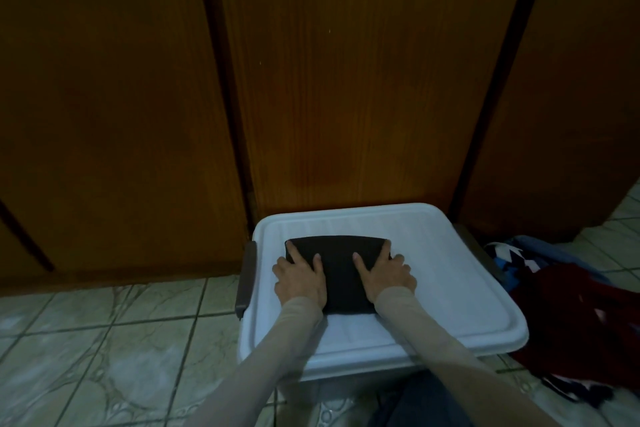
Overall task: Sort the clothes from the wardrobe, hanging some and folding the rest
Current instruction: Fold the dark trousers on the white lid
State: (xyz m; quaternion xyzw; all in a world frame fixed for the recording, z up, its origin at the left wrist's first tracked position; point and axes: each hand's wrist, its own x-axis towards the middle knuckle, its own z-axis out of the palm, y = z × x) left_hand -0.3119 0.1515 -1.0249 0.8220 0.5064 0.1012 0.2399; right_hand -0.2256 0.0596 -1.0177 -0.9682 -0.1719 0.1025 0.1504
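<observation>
A folded dark cloth (pixel 337 263) lies flat on the white lid of a plastic storage box (pixel 450 291). My left hand (pixel 300 279) rests on the cloth's left side with its fingers spread and straight. My right hand (pixel 386 276) lies on the right side the same way, forefinger pointing forward. Both palms press the cloth down. The near part of the cloth is partly hidden by my wrists and beige sleeves.
Closed brown wooden wardrobe doors (pixel 346 80) stand right behind the box. A heap of clothes, dark red (pixel 568 315) with blue and white pieces (pixel 512 255), lies on the tiled floor (pixel 104 340) to the right. A brown latch handle (pixel 245 279) sticks out at the box's left.
</observation>
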